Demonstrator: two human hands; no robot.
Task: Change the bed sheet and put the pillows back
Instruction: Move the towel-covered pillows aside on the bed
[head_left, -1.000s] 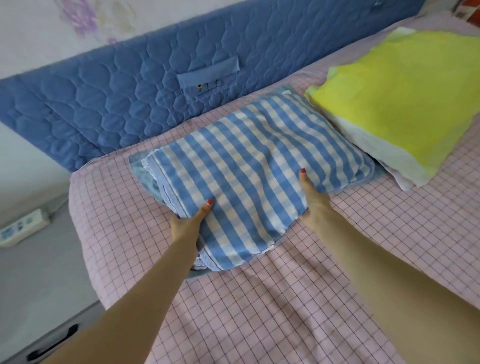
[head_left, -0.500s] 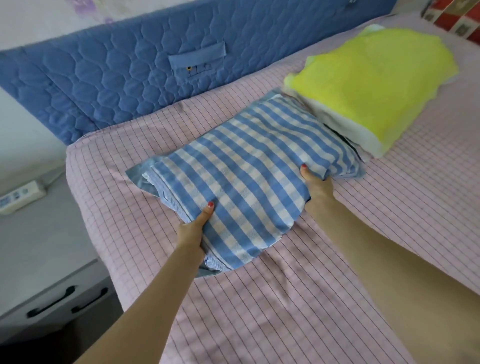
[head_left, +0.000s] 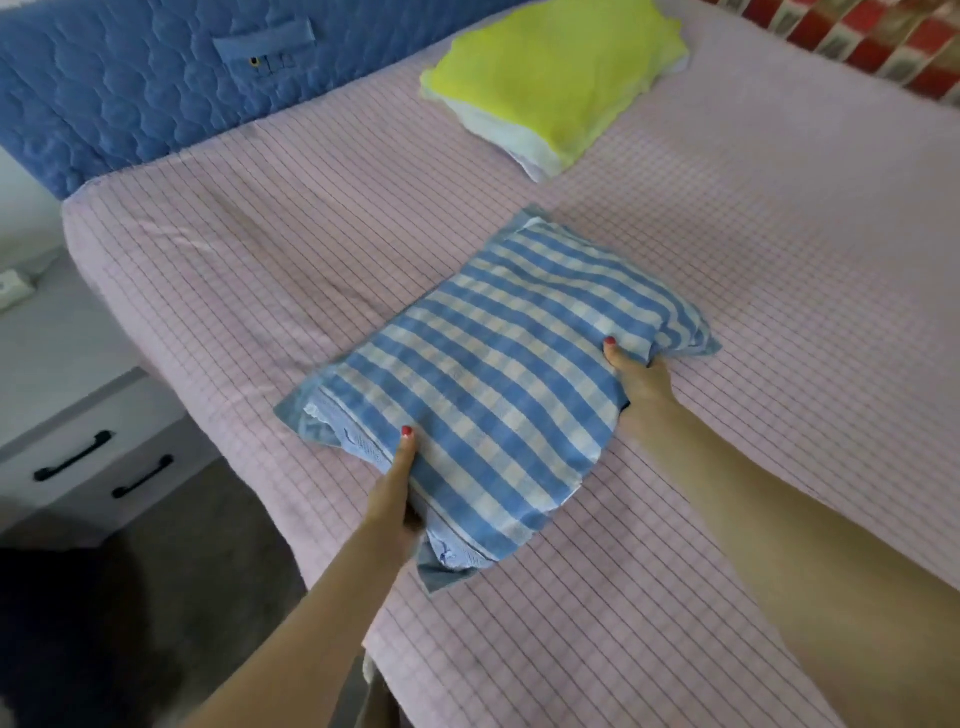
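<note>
The pink checked sheet is lying spread over the bed, and the blue striped pillow is coming away from the headboard, well apart from the yellow pillow; perhaps being repositioned. Left hand and right hand are gripping its near edge, thumbs on top

the striped pillow is soft woven cloth, matt. the pink sheet is thin checked cloth with creases. the blue headboard is padded, quilted cloth.
</note>
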